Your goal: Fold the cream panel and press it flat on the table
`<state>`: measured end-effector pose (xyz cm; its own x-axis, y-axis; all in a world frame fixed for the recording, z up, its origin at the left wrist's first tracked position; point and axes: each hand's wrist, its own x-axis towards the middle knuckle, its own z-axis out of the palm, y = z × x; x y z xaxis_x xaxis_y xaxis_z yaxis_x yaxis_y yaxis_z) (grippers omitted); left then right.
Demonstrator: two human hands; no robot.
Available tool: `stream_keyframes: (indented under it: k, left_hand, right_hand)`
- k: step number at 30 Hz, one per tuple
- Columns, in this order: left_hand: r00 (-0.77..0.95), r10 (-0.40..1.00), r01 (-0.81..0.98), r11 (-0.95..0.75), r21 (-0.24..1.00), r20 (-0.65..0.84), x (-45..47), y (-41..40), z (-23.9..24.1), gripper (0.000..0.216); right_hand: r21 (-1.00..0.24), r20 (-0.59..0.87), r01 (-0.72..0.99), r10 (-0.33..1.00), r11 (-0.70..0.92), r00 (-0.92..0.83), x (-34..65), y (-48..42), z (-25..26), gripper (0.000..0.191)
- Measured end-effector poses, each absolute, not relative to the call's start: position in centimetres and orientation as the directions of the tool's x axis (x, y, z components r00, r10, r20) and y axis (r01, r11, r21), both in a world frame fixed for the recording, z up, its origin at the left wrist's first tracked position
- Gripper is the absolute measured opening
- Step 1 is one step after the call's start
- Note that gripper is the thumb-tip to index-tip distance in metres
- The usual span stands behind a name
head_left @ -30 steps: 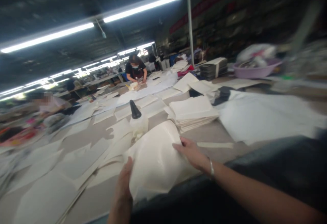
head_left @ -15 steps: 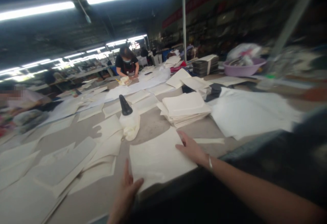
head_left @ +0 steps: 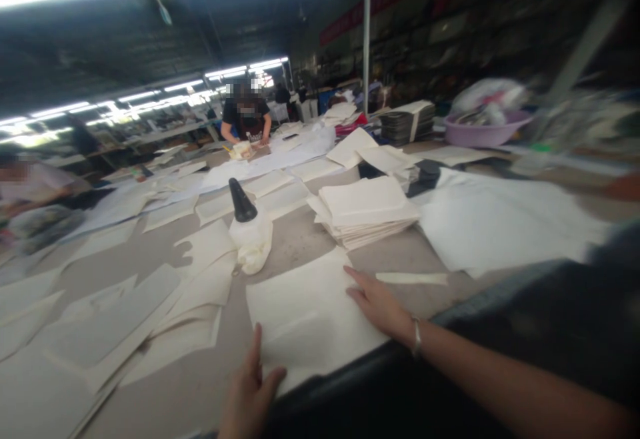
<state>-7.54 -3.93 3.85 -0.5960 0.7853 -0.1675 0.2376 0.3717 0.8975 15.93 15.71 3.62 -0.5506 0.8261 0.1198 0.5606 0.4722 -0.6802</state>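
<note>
A cream-coloured, roughly square sheet [head_left: 310, 312] lies flat at the front edge of the table. My left hand [head_left: 253, 382] is at its lower left corner, thumb and forefinger apart, the fingers at the sheet's edge. On the sheet's right side rests my right hand [head_left: 377, 302], fingers stretched out over the edge, a bracelet on the wrist. Just beyond the sheet stands a stack of similar cream pieces [head_left: 365, 205]. Left of that stack is a whitish bottle-like container [head_left: 251, 242] with a black conical top.
Loose cream pieces [head_left: 195, 312] cover the table's left side. A narrow strip [head_left: 413, 279] and a large white sheet [head_left: 505, 225] lie to the right. Farther back are a purple basin [head_left: 487, 131], a dark stack [head_left: 407, 125] and a metal pole [head_left: 367, 39]. A co-worker [head_left: 246, 122] leans over the far end.
The view has shifted slightly. My left hand has moved a little inward over the sheet's left edge, and my right hand stays on its right side. The sheet remains nearly in place.
</note>
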Motion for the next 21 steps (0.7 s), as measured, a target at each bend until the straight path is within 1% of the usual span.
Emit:
stream_keyframes:
  k: [3, 5, 8, 12, 17, 19, 21]
  left_hand:
    - [-0.586, 0.79, 0.351, 0.449, 0.822, -0.181, -7.4, -3.7, 3.6, 0.091]
    - [-0.584, 0.796, 0.419, 0.464, 0.781, -0.16, -7.6, -3.6, 3.2, 0.089]
    - [-0.566, 0.812, 0.448, 0.447, 0.774, -0.141, -7.8, -3.6, 2.8, 0.086]
    - [-0.571, 0.803, 0.379, 0.445, 0.811, -0.174, -7.5, -3.7, 3.2, 0.086]
    - [-0.67, 0.703, 0.185, 0.469, 0.864, -0.239, -7.0, -3.7, 5.2, 0.087]
    - [-0.68, 0.686, 0.132, 0.463, 0.877, -0.259, -7.1, -3.7, 5.5, 0.084]
    - [-0.667, 0.699, 0.13, 0.45, 0.884, -0.258, -7.3, -3.7, 5.3, 0.078]
  right_hand:
    - [-0.644, 0.076, 0.6, 0.82, 0.475, -0.568, 15.5, 16.1, 3.6, 0.051]
    - [-0.612, 0.032, 0.629, 0.81, 0.479, -0.585, 15.3, 16.3, 3.5, 0.052]
    - [-0.576, 0.008, 0.652, 0.801, 0.493, -0.598, 15.0, 16.4, 3.4, 0.052]
    - [-0.566, 0.018, 0.657, 0.805, 0.498, -0.593, 15.0, 16.2, 3.5, 0.05]
    - [-0.596, 0.097, 0.627, 0.819, 0.503, -0.565, 14.9, 15.8, 3.6, 0.049]
    - [-0.582, 0.081, 0.635, 0.813, 0.509, -0.577, 14.9, 15.8, 3.5, 0.05]
    - [-0.556, 0.033, 0.658, 0.804, 0.508, -0.593, 14.7, 15.8, 3.4, 0.05]
